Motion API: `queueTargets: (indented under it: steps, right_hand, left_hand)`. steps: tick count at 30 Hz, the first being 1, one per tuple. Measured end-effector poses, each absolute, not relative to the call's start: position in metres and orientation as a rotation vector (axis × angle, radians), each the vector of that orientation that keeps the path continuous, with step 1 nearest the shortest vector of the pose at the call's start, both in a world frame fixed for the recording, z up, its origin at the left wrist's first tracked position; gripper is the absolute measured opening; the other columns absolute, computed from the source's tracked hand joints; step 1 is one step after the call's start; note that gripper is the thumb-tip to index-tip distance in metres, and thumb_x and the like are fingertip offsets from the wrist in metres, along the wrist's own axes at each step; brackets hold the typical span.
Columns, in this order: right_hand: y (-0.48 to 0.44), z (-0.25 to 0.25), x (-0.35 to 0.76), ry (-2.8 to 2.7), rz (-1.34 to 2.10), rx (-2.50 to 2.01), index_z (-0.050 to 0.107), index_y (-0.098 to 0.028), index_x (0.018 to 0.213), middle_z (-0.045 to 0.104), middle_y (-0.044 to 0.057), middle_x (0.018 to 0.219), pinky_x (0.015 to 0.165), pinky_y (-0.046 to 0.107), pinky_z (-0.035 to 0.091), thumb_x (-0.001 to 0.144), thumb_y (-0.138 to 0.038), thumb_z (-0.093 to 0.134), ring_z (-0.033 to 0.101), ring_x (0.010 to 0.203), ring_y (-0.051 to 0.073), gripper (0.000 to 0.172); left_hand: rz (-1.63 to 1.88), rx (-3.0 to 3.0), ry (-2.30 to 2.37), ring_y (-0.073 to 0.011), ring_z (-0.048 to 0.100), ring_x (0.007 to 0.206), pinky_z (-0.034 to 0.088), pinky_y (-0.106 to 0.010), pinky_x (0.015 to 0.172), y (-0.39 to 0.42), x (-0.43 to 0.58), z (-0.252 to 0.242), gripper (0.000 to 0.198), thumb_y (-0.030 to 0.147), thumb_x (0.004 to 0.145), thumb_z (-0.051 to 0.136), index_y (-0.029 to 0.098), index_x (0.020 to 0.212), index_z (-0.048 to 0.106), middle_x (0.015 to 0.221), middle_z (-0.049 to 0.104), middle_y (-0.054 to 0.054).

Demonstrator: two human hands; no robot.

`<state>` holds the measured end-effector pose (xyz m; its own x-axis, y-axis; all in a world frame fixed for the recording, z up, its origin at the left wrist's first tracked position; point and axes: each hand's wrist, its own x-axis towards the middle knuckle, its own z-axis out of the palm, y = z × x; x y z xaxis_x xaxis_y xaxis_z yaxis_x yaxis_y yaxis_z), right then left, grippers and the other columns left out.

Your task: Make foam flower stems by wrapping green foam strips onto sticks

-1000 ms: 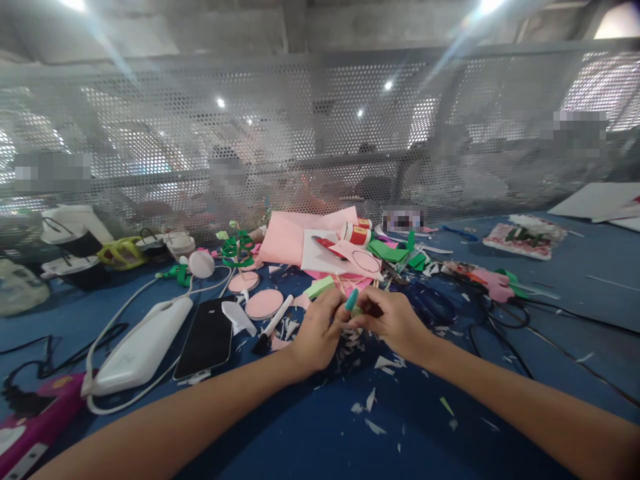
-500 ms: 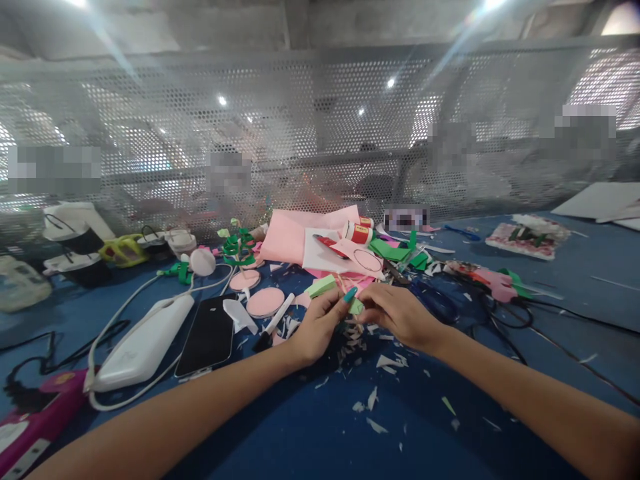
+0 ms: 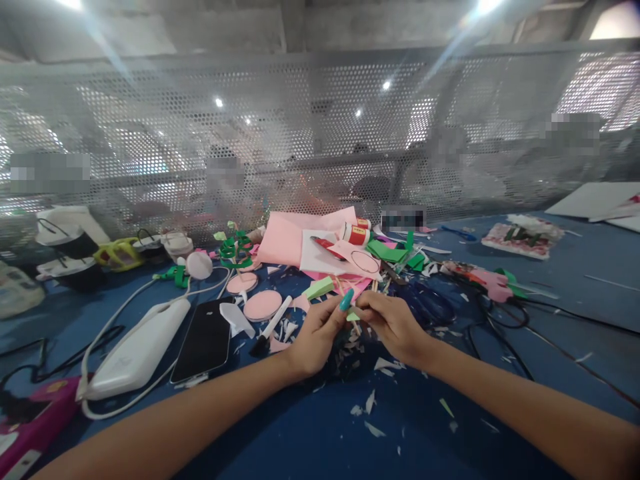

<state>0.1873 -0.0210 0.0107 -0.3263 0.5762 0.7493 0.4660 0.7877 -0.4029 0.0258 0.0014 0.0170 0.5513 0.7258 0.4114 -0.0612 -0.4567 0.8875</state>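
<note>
In the middle of the head view my left hand [image 3: 319,333] and my right hand [image 3: 397,327] meet, fingers pinched together. Between the fingertips is a small light green paper piece [image 3: 353,315], partly covered by the left thumb with its teal nail. A thin pale stick seems to poke out just below it. Behind my left hand, a wider light green paper strip [image 3: 319,288] lies over the scraps; whether it joins the held piece I cannot tell. Left of the hands are a pink paper disc [image 3: 263,305] and a black-and-white marker [image 3: 273,327].
White paper scraps [image 3: 370,402] litter the blue table around the hands. Pink paper [image 3: 283,239], a red-and-white glue bottle [image 3: 356,234] and green paper [image 3: 387,251] lie behind. A phone [image 3: 204,340], white power bank [image 3: 143,347] and magenta power strip [image 3: 43,427] are left.
The green paper between my fingertips has turned and shows less of its face. My right fingers have closed in toward my left thumb. The view has shifted slightly.
</note>
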Motion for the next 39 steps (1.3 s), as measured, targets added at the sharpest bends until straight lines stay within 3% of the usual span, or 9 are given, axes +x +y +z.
queueTargets:
  steps: [7,15,21,29,39]
  right_hand:
    - [-0.027,0.003,0.172,-1.782,0.342,-0.92,0.041,-0.02,0.069,0.043,-0.003,0.055,0.049,0.022,0.034,0.095,-0.033,0.032,0.043,0.047,0.01,0.031]
    - [-0.03,0.0,0.162,-1.667,0.476,-0.953,0.04,-0.02,0.072,0.041,-0.005,0.053,0.044,0.022,0.032,0.094,-0.034,0.033,0.041,0.045,0.009,0.027]
    - [-0.031,-0.006,0.157,-1.614,0.635,-0.98,0.039,-0.021,0.076,0.038,-0.006,0.051,0.041,0.023,0.03,0.095,-0.039,0.03,0.037,0.042,0.009,0.027]
    - [-0.034,-0.003,0.155,-1.594,0.558,-0.97,0.037,-0.021,0.072,0.04,-0.006,0.049,0.042,0.023,0.031,0.095,-0.037,0.03,0.039,0.042,0.009,0.029]
    - [-0.036,-0.002,0.153,-1.586,0.561,-0.962,0.037,-0.022,0.071,0.038,-0.006,0.047,0.04,0.022,0.031,0.095,-0.036,0.033,0.039,0.04,0.009,0.029]
  left_hand:
    - [1.164,2.065,0.62,-0.0119,0.041,0.061,0.036,-0.024,0.06,0.001,0.024,0.013,0.039,0.041,0.091,0.033,0.015,0.071,0.054,0.064,0.046,0.0]
    - [1.239,2.063,0.697,-0.015,0.049,0.075,0.042,-0.028,0.077,0.001,0.025,0.01,0.032,0.038,0.091,0.034,0.017,0.083,0.056,0.079,0.056,-0.003]
    - [1.277,2.075,0.688,-0.0152,0.05,0.075,0.042,-0.028,0.075,0.003,0.025,0.009,0.03,0.037,0.091,0.036,0.017,0.087,0.058,0.08,0.057,-0.003]
    - [1.252,2.001,0.702,-0.0133,0.045,0.068,0.04,-0.026,0.067,-0.001,0.026,0.006,0.031,0.038,0.091,0.035,0.017,0.081,0.055,0.072,0.051,-0.001]
    - [1.273,1.983,0.728,-0.0136,0.046,0.071,0.041,-0.026,0.071,-0.002,0.027,0.006,0.031,0.039,0.09,0.036,0.016,0.08,0.055,0.076,0.054,-0.002]
